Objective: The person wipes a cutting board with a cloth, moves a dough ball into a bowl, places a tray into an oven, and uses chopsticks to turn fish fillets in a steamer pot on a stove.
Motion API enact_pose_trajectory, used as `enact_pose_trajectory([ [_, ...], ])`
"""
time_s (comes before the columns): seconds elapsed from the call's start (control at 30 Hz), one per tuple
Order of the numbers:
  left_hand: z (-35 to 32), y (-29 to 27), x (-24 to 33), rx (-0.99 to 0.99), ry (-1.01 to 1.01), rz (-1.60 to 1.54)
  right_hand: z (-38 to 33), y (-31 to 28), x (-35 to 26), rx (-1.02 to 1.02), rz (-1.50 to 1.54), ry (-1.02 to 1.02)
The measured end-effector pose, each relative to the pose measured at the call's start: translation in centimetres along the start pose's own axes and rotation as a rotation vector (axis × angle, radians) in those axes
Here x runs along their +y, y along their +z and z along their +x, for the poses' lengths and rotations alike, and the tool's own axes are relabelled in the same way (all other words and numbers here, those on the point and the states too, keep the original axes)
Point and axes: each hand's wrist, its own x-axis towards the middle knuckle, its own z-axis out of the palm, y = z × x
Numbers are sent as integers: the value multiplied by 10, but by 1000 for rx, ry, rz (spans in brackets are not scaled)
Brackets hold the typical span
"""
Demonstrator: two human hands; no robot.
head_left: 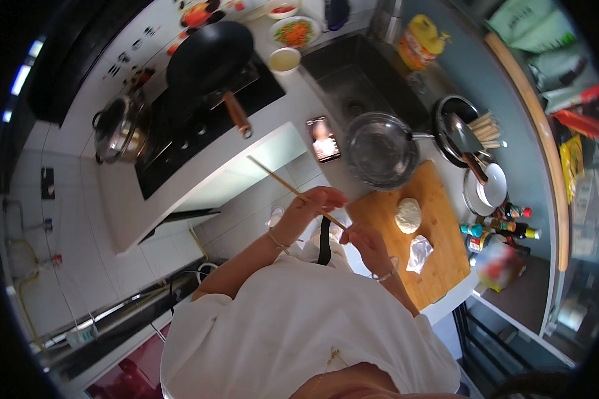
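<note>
Across the front of my body I hold slim wooden chopsticks; whether it is one or a pair pressed together I cannot tell. My left hand is closed around the middle, and the far tip points up and left toward the stove. My right hand pinches the other end, beside the left edge of a wooden cutting board. A pale round lump of dough rests on the board, with a crumpled white wrapper or cloth just below it. Beyond the board stands a large clear bowl.
A phone lies left of the clear bowl. The wok on the black stove points its handle toward me. Past the sink corner sit a cup of yellowish liquid and a plate of chopped vegetables. Bottles crowd the right.
</note>
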Motion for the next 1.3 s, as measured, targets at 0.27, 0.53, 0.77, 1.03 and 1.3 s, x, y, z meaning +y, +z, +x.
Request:
enact_pose_trajectory([
  [0.27,-117,-132,23,197,213,-120,93,179,-4,-298,604,311],
  [0.53,-260,-339,182,531,296,841,186,354,23,-266,790,53],
  [0.77,-263,-507,372,1040,726,1877,208,430,7,-126,707,-73],
  [1.03,-209,-552,404,884,347,2022,218,432,0,0,470,-258],
  [1.3,-271,-575,422,835,730,1778,252,428,-17,70,377,-303],
])
